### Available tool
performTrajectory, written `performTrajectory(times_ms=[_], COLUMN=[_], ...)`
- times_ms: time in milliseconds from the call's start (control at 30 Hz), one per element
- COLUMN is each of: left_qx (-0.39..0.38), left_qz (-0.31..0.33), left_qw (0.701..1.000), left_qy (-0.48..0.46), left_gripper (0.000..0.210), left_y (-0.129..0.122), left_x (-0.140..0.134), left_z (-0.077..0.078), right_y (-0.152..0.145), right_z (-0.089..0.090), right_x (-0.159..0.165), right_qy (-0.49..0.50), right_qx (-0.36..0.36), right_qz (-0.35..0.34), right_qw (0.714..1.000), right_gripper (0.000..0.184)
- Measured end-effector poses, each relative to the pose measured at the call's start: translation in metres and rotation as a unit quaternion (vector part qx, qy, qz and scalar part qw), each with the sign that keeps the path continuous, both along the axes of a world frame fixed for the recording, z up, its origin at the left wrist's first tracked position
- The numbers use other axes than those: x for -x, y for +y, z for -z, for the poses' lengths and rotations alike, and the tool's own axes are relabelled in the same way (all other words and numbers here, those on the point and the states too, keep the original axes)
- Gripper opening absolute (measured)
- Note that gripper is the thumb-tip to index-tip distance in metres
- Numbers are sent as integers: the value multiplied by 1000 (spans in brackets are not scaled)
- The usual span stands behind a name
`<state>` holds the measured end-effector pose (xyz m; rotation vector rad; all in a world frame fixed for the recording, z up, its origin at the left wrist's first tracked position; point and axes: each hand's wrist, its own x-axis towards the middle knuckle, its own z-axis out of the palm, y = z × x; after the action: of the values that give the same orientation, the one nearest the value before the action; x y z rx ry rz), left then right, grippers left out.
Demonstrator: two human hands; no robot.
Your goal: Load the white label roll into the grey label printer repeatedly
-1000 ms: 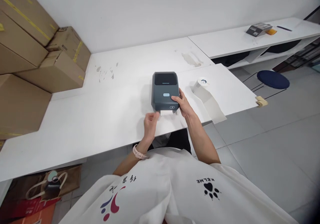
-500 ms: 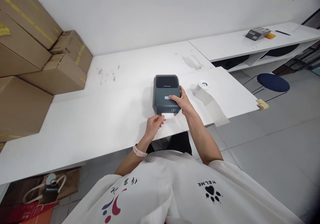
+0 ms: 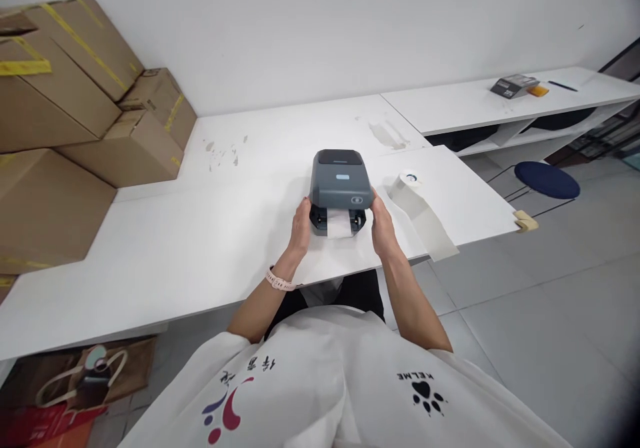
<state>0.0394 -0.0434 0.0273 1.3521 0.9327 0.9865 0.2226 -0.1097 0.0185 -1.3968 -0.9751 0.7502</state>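
A dark grey label printer [image 3: 342, 188] stands on the white table, its lid tilted up at the front so that a dark gap shows. Inside the gap a strip of white label paper [image 3: 339, 224] runs out over the front edge. My left hand [image 3: 301, 225] presses the lid's left side, fingers partly hidden. On the opposite side my right hand [image 3: 383, 225] grips the lid's right front corner. To the right of the printer lies a roll of label paper [image 3: 411, 179], its unwound strip [image 3: 425, 218] trailing over the table's front edge.
Stacked cardboard boxes [image 3: 145, 145] fill the table's left end. A blue stool [image 3: 547, 179] stands at the right, near a foam-padded table corner [image 3: 526, 221]. A small grey box [image 3: 514, 86] sits on the back counter. Bags [image 3: 90, 385] lie under the table at lower left.
The printer's lid has risen at the front, exposing the inside. My left hand has let go of the paper strip and moved to the lid's left side. My right thumb has left the top button.
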Motion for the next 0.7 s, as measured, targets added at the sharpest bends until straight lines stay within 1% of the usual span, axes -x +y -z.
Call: performTrajectory(times_ms=[67,133,200,267,333,400,467,533,567,600,633,667,700], left_qx=[-29,-60,-73,-71,-59,-40,-25,-20,-20,-21,-22,-25,-30], left_qz=[8,-14,-53,-82,-80,-62,-47,-44,-44,-44,-42,-37,-32], left_qw=[999,998,996,993,987,982,979,974,971,967,965,962,960], left_qy=[-20,-22,-1,55,124,172,198,222,236,248,259,268,276], left_gripper=[62,58,49,43,46,54,61,67,70,74,77,80,82], left_y=[6,18,36,55,72,83,90,93,94,95,96,96,97], left_x=[-6,-11,-17,-24,-32,-39,-44,-48,-49,-49,-50,-49,-49], left_z=[-6,-10,-10,-4,2,7,9,8,8,8,8,8,8], right_y=[3,16,36,59,82,103,116,122,122,122,121,120,120], right_z=[-9,-23,-36,-48,-56,-60,-62,-61,-60,-58,-56,-54,-51], right_x=[1,-3,-12,-24,-36,-46,-51,-50,-48,-44,-40,-35,-30], right_qy=[-13,-19,-33,-62,-95,-122,-153,-214,-260,-317,-388,-460,-522], right_qx=[-34,-63,-78,-77,-65,-53,-49,-46,-37,-20,10,49,90], right_qz=[2,5,19,40,49,41,40,53,52,34,-4,-56,-112], right_qw=[999,998,996,994,992,990,986,974,963,947,922,885,841], right_gripper=[67,68,70,71,71,73,76,73,68,61,54,50,47])
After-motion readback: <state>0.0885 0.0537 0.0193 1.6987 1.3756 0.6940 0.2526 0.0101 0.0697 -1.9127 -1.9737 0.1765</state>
